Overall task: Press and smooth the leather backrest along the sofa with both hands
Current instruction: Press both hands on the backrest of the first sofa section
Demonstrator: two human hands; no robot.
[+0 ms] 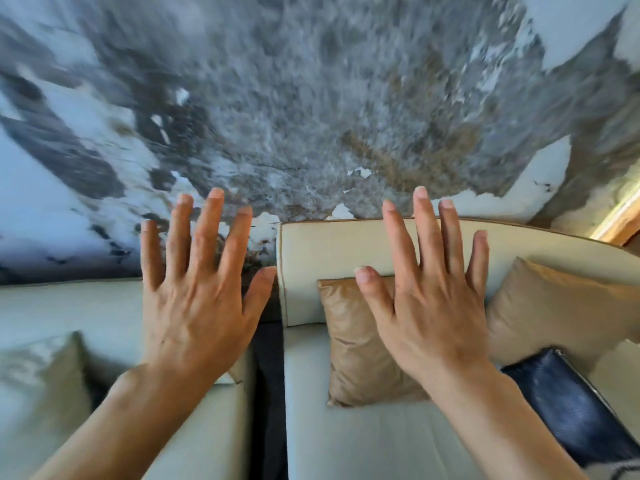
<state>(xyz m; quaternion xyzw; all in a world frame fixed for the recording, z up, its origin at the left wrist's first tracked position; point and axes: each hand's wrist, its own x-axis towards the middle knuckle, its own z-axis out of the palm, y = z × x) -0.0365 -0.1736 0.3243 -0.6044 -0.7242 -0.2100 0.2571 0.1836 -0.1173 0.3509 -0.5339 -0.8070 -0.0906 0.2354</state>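
Both of my hands are raised in front of me, palms forward and fingers spread, holding nothing. My left hand (199, 289) is over the dark gap between two sofa sections. My right hand (426, 292) is in front of the cream leather backrest (322, 251) with tan piping on the right section. Whether either palm touches the leather cannot be told. A lower cream backrest (69, 299) runs along the left section.
A tan leather cushion (353, 341) leans on the right backrest, a second tan cushion (554, 306) further right and a dark blue cushion (568, 403) beside it. A pale green cushion (41, 375) lies at left. A grey-and-white marbled wall (311, 98) rises behind.
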